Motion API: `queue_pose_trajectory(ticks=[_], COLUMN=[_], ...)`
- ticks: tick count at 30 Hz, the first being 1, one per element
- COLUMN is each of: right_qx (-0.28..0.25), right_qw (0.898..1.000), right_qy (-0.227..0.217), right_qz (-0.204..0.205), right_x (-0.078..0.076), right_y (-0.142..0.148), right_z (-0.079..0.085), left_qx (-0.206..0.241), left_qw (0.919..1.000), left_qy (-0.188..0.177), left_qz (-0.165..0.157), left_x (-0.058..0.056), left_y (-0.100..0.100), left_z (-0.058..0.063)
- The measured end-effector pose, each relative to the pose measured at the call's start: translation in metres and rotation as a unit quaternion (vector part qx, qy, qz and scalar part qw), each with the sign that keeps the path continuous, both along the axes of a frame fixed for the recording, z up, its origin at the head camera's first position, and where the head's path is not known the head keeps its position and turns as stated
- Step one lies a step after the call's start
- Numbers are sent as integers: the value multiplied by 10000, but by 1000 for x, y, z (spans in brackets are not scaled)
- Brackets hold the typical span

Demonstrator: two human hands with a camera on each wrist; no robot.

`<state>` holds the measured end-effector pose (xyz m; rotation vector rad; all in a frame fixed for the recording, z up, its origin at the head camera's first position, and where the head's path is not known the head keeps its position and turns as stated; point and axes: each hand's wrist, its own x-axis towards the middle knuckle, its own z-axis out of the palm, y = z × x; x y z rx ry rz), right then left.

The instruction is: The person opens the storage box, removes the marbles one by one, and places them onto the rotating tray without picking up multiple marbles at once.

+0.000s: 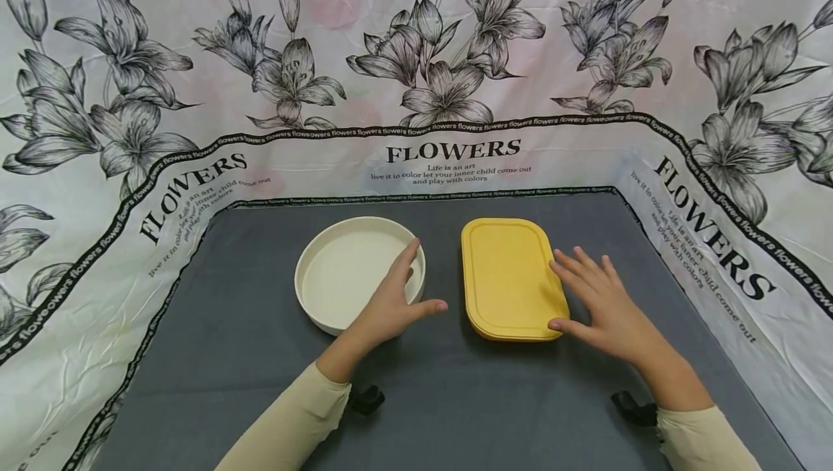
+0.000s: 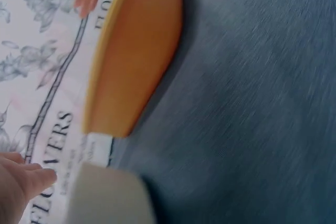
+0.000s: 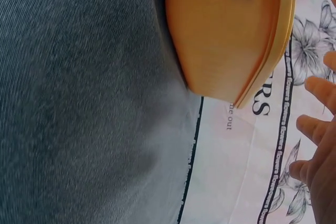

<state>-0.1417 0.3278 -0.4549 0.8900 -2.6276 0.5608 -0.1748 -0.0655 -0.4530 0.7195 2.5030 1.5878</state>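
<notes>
A round cream dish (image 1: pixel 345 268) with a low rim rests on the grey cloth. Above its right side hovers my left hand (image 1: pixel 388 310), fingers extended and thumb pointing right. To the right lies a yellow rectangular container (image 1: pixel 510 279) with rounded corners and a lid on. My right hand (image 1: pixel 605 312) is spread at its right edge, the fingertips overlapping that edge in the head view. From the left wrist view, the container's yellow side (image 2: pixel 136 51) rises from the cloth, with part of the dish (image 2: pixel 107 198) below. Neither hand grips anything.
A grey cloth (image 1: pixel 455 406) covers the table's middle, bordered by white fabric (image 1: pixel 449 160) with black flower prints and lettering. Black straps (image 1: pixel 367 400) show beneath the wrists, near the cream sleeves (image 1: pixel 293 420).
</notes>
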Motion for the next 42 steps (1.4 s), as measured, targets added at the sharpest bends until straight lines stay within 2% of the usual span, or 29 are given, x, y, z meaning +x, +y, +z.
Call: queue_pose_trajectory(ticks=[4,13,20,25,33,42], right_qx=[3,155,243,349,430,600], right_qw=[9999,9995,9988,9983,9969,9952], right_qy=[-87,-210,-251,-230,-334,-195], right_qz=[94,193,335,403,574,743], right_x=[1,0,-3,-3,-2,3], right_y=[-5,-19,-25,-30,-39,-46], right_z=[0,4,1,-2,-8,-14], left_qx=[333,94,208,406,705,1021], left_qw=[9987,9966,9940,9926,9868,9870], left_qy=[-283,-693,-924,-993,-1158,-872], left_qz=[-256,-442,-547,-576,-884,-879], left_x=[3,6,5,2,0,-3], left_y=[14,43,59,68,77,84], left_z=[-12,-35,-52,-58,-63,-67])
